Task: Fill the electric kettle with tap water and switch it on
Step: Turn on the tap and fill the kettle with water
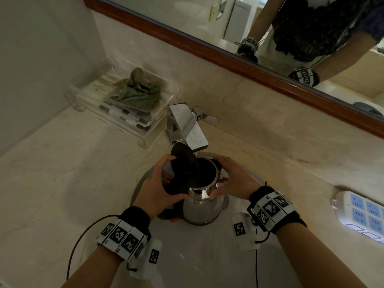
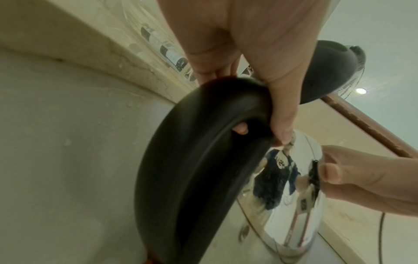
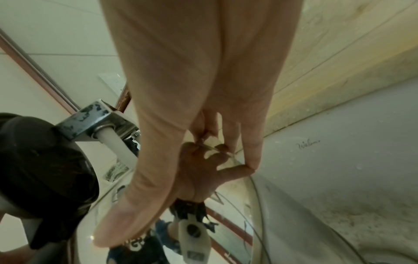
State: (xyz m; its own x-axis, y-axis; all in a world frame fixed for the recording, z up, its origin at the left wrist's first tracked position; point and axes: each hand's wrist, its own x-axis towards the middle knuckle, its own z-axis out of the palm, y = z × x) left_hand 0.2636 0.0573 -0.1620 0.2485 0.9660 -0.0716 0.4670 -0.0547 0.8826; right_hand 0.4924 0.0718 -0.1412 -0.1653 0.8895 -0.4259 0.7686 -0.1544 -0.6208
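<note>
**Kettle held under the running tap**

The shiny stainless-steel electric kettle [image 1: 200, 208] stood in the white basin of the sink [image 1: 197, 256], directly below the spout of the flat, rectangular chrome tap [image 1: 188, 125]. Its round black lid [image 1: 182, 161] was hinged up and open on the far-left side of the mouth. In the right wrist view a white stream of water [image 3: 117, 148] ran from the tap's outlet down toward the kettle.

The left hand [image 1: 158, 188] had its grip clamped on the kettle's curved black plastic handle [image 2: 203, 160]; the thumb lay across the top of the handle and a fingertip curled under it, as the left wrist view showed. The right hand [image 1: 232, 179] held the kettle's upper body from the right, its thumb and fingers spread around the polished steel and touching it near the rim.

On the beige marble surface [image 1: 62, 173], to the far left of the tap, sat a clear acrylic tray [image 1: 133, 121] with a crumpled green cloth [image 1: 139, 88] on top of it. A white power strip with pale blue sockets [image 1: 361, 213] lay on the surface at the right edge. A brown wooden-framed mirror [image 1: 228, 57] ran along the far wall.
</note>
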